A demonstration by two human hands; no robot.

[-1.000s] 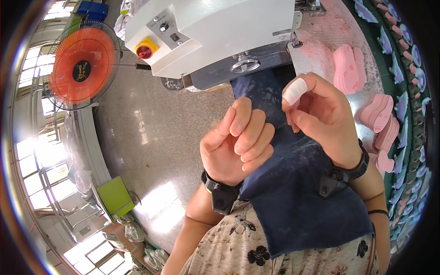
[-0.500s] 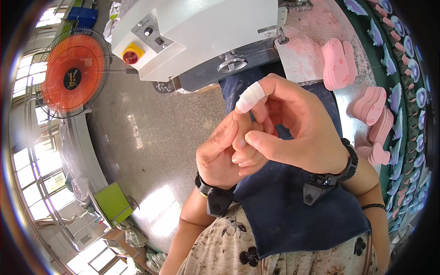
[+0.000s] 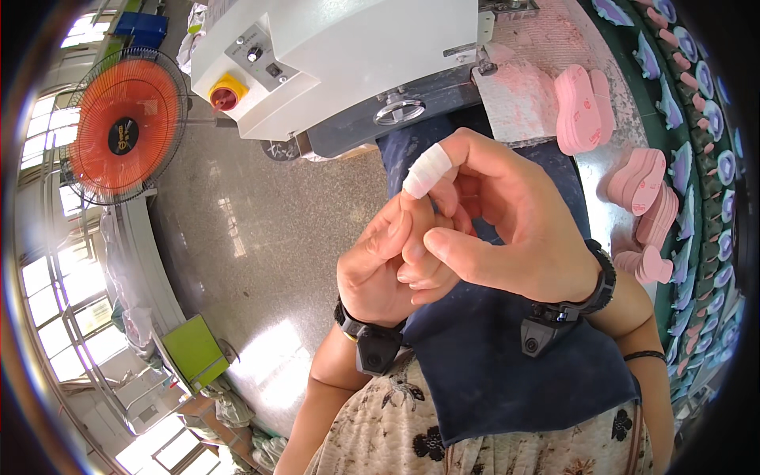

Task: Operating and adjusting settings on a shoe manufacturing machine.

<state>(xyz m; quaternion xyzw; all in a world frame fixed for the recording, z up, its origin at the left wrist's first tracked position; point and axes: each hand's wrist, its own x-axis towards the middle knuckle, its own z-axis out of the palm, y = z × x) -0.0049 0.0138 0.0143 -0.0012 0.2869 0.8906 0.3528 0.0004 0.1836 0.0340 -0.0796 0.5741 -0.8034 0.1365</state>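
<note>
The left hand (image 3: 370, 269) rises before the speckled floor (image 3: 261, 229), fingers curled into a loose fist, thumb against them; its contents cannot be seen. A layered white wrap (image 3: 429, 169) sleeves a right fingertip and meets those fingers. Over dusty navy cloth (image 3: 514, 380) the right hand (image 3: 526, 226) arches, grip half open; any pinch is hidden. Flat, foot-shaped pink insoles (image 3: 580, 115) stack toward the table's (image 3: 518, 107) right edge.

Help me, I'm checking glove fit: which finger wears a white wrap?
The index finger of the right hand: a white wrap is around it, while the other visible fingers are bare.
</note>
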